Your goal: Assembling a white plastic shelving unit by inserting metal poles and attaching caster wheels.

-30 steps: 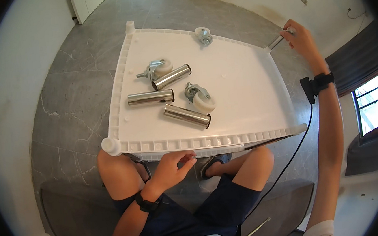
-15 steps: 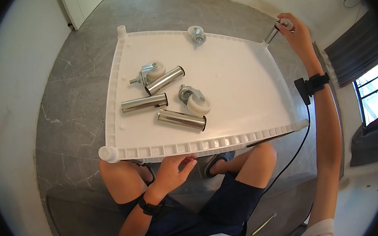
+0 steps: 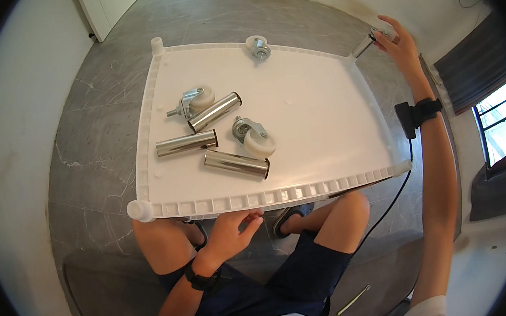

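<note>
In front of me is a white plastic shelf panel (image 3: pixel 314 104) with a ribbed rim and a round socket at its corners. A metal tube (image 3: pixel 365 46) stands in the far right socket, topped by a caster with a white wheel. There my right hand (image 3: pixel 398 43) has its thumb and lower fingers on the caster, the index finger lifted away. My left hand (image 3: pixel 229 235) is at the near rim, fingers curled against it and partly hidden. Loose on the panel lie three more metal tubes (image 3: pixel 236 163) and three casters (image 3: pixel 259 140) with threaded stems.
My knees are under the panel's near edge. A black cable (image 3: pixel 389 206) runs from the device strapped on my right wrist past the panel's right corner. Beside my right thigh a thin yellowish stick (image 3: pixel 354 299) lies on the dark seat. Walls stand left and right.
The panel and its loose parts have shifted slightly to the left. My right index finger has lifted off the caster. The left hand stays nearly in place.
</note>
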The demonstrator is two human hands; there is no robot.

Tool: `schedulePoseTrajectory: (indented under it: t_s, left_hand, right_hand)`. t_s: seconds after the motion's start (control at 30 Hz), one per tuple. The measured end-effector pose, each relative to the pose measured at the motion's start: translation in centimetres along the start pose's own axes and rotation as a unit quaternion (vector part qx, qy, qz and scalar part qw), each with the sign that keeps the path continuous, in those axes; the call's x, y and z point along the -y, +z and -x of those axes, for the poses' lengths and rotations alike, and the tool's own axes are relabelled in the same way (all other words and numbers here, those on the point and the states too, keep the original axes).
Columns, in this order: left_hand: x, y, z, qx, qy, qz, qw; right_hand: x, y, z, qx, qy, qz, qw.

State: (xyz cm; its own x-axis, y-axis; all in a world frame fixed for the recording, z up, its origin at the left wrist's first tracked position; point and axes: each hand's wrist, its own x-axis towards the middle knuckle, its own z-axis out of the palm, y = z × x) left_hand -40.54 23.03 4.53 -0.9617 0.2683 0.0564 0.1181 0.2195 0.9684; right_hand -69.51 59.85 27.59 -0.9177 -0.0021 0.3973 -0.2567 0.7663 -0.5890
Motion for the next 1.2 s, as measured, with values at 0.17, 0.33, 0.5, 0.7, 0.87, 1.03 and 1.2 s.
schedulePoseTrajectory:
  t_s: [0.17,0.33,0.5,0.7,0.87,1.03,1.2]
  left_hand:
    - [-0.7,0.1,-0.5,-0.003,0.005,0.016,1.0]
    - [-0.8,-0.4,-0.2,-0.01,0.006,0.012,1.0]
    - [-0.7,-0.7,0.1,0.015,0.021,0.008,1.0]
    - [-0.7,-1.1,0.5,0.004,0.03,0.004,1.0]
    - [-0.4,-1.0,0.8,-0.002,0.035,0.016,0.999]
    - [-0.7,-0.7,0.5,-0.004,0.051,0.004,0.999]
    - [-0.5,-0.4,0.7,0.003,0.036,-0.003,0.999]
  right_hand:
    - [0.1,-0.6,0.6,-0.017,0.003,-0.13,0.991]
    - [1.2,-2.2,-0.4,0.013,-0.116,0.085,0.989]
    - [4.0,-3.1,-1.4,0.095,-0.165,0.308,0.932]
    - [4.4,-2.0,-2.0,0.126,-0.077,0.312,0.938]
    - [2.8,-1.7,-2.5,0.102,-0.043,0.234,0.966]
    - [1.5,-2.1,-3.1,0.11,-0.074,0.208,0.969]
    - [3.5,-1.1,-2.6,0.111,-0.069,0.233,0.964]
